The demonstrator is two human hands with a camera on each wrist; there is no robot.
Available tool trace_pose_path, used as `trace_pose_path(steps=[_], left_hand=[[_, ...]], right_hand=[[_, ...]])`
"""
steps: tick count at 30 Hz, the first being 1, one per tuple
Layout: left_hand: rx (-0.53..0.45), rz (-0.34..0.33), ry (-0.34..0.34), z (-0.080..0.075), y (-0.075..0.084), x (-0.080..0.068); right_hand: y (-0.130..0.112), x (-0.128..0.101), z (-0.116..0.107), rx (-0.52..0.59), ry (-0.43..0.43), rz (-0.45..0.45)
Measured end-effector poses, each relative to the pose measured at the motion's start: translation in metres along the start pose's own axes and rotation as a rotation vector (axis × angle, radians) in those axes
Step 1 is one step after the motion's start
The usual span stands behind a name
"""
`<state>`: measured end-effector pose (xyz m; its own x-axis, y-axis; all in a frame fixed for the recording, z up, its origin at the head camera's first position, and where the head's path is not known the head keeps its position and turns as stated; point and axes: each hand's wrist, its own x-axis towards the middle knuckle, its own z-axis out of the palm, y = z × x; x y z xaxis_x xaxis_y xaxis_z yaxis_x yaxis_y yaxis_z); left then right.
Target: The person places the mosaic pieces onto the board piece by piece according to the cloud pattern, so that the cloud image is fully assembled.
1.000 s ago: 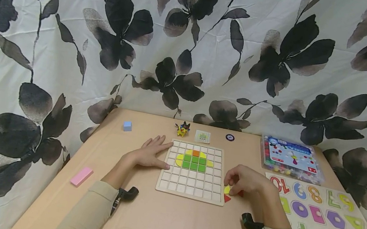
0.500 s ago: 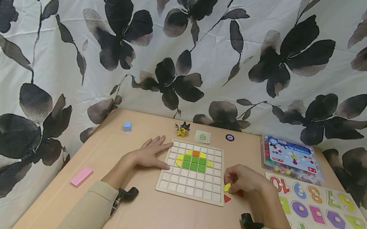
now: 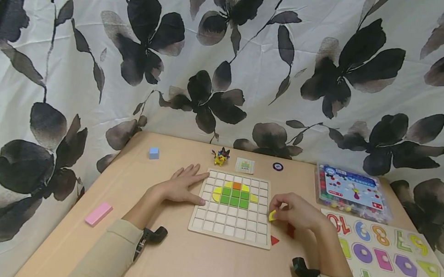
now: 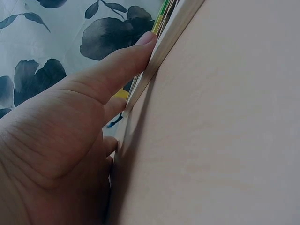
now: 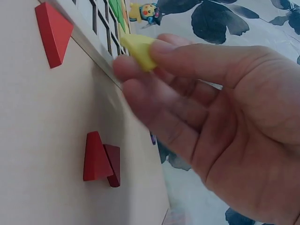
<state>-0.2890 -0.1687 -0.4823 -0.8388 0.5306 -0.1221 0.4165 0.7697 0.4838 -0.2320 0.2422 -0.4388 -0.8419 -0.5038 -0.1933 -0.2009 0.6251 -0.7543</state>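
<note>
A white grid board (image 3: 229, 231) lies on the table, with several green squares (image 3: 234, 201), yellow rounded pieces (image 3: 216, 197) and one orange square (image 3: 237, 185) in its upper cells. My left hand (image 3: 180, 188) rests at the board's left edge, fingers spread; in the left wrist view its thumb (image 4: 124, 64) touches the rim. Between thumb and fingers, my right hand (image 3: 298, 211) pinches a yellow block with a curved side (image 5: 139, 49), just off the board's right edge. Below that hand lie a red triangular block (image 3: 274, 240) and two more red blocks (image 5: 97, 157), one leaning against the other.
Behind the board stand a small yellow figurine (image 3: 220, 156), a pattern card (image 3: 245, 165) and a dark round disc (image 3: 278, 166). A blue cube (image 3: 154, 152) and pink block (image 3: 98, 213) lie left. A clear plastic box (image 3: 354, 191) and number puzzle board (image 3: 405, 269) are right.
My right hand has picked the yellow block up from beside the red ones and moved it slightly up and left, toward the board. The left hand has stayed in place.
</note>
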Motion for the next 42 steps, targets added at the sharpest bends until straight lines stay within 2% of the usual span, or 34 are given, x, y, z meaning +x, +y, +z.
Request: trace_pose_path(steps=[6, 11, 27, 36, 42], left_hand=[[0.002, 0.007, 0.002, 0.001, 0.001, 0.0], [0.002, 0.001, 0.001, 0.0, 0.001, 0.0], [0.006, -0.001, -0.002, 0.001, -0.001, 0.0], [0.003, 0.008, 0.003, 0.001, 0.0, -0.001], [0.013, 0.001, -0.001, 0.001, -0.001, 0.0]], right_hand=[[-0.004, 0.0, 0.001, -0.003, 0.141, 0.013], [-0.007, 0.001, 0.001, -0.013, 0.2, 0.004], [-0.009, 0.012, 0.013, 0.023, 0.291, -0.055], [-0.005, 0.021, 0.019, 0.061, 0.249, -0.211], [-0.008, 0.026, 0.025, -0.017, 0.29, -0.142]])
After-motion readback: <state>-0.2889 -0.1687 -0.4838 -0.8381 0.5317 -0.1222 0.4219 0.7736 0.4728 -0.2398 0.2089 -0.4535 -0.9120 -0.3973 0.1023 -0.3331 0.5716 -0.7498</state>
